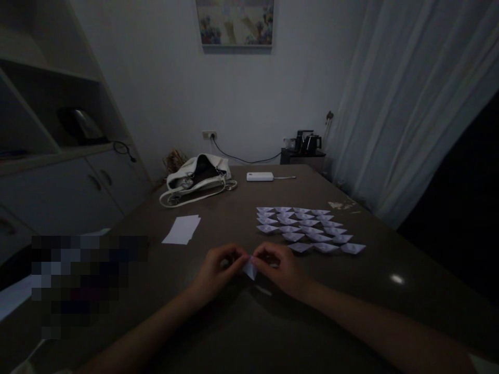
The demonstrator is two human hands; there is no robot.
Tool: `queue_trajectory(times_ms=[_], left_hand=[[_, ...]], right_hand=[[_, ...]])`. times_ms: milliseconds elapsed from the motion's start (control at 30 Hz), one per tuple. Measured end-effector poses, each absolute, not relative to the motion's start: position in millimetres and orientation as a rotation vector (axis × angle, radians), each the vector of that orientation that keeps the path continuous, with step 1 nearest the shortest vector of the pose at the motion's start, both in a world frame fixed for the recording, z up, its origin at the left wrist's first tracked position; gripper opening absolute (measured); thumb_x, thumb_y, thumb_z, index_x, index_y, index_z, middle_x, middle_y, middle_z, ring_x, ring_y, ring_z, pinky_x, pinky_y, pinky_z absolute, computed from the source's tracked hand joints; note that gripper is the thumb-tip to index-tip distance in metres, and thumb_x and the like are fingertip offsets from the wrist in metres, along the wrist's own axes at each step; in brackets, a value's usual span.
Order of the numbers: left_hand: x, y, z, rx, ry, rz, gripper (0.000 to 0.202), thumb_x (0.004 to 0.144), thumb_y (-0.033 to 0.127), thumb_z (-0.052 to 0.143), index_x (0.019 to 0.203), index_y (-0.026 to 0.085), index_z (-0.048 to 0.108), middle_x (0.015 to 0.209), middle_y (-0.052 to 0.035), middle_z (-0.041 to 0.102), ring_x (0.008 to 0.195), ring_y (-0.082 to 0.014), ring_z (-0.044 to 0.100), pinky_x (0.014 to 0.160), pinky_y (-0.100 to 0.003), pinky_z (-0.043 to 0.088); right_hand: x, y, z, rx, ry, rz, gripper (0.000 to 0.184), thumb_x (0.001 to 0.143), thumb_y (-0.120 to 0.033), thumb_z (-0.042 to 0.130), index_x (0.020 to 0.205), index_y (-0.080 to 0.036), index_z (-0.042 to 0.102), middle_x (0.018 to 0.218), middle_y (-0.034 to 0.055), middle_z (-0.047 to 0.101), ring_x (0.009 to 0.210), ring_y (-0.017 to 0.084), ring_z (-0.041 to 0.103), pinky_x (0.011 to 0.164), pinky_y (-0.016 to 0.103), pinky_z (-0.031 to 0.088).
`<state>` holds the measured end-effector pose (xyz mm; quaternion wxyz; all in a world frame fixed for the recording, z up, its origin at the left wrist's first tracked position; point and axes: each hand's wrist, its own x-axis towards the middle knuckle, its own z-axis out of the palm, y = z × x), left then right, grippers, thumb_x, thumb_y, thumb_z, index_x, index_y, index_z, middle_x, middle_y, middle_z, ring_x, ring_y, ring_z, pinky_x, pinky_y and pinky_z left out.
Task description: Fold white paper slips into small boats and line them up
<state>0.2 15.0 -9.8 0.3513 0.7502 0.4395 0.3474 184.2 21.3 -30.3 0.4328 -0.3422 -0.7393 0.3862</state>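
Observation:
A small folded piece of white paper (251, 270) is pinched between both hands above the dark table, its lower end narrowing to a point. My left hand (224, 267) grips its left side with thumb and forefinger. On the opposite side, my right hand (278, 267) pinches it the same way, and the fingertips of the two hands nearly meet. Part of the paper is hidden behind the fingers. Just beyond my right hand, several folded paper boats (307, 230) stand in rows. Flat sheets of white paper (181, 229) lie stacked to the left, beyond my left hand.
On the table (241, 200) a white handbag (198, 176) lies at the back left. A white power bank (260, 177) with a short cable is near the far edge. A blurred-out patch (83, 280) covers the left side. A kettle (312, 144) stands beyond the table.

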Motion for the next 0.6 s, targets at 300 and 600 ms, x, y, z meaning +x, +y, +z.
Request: queue_trajectory(times_ms=[300, 600], left_hand=[[-1.2, 15.0, -8.6, 2.012, 1.145, 0.881, 0.024, 0.086, 0.034, 0.052, 0.077, 0.014, 0.063, 0.068, -0.0014, 0.062, 0.063, -0.0144, 0.054, 0.056, -0.022, 0.039], [-3.8, 19.7, -14.4, 2.062, 1.032, 0.988, 0.020, 0.086, 0.031, 0.057, 0.075, 0.015, 0.061, 0.083, -0.0019, 0.053, 0.070, -0.0127, 0.049, 0.061, -0.023, 0.039]], right_hand=[[184.2, 20.1, -28.3, -0.830, -1.810, 1.016, 0.013, 0.085, -0.028, 0.056, 0.078, -0.017, 0.057, 0.071, -0.0003, 0.056, 0.065, 0.011, 0.054, 0.057, 0.022, 0.043], [183.5, 22.8, -33.1, -0.775, -1.687, 1.096, 0.019, 0.086, -0.035, 0.055, 0.079, -0.018, 0.051, 0.072, -0.0016, 0.049, 0.060, 0.010, 0.050, 0.052, 0.021, 0.044]])
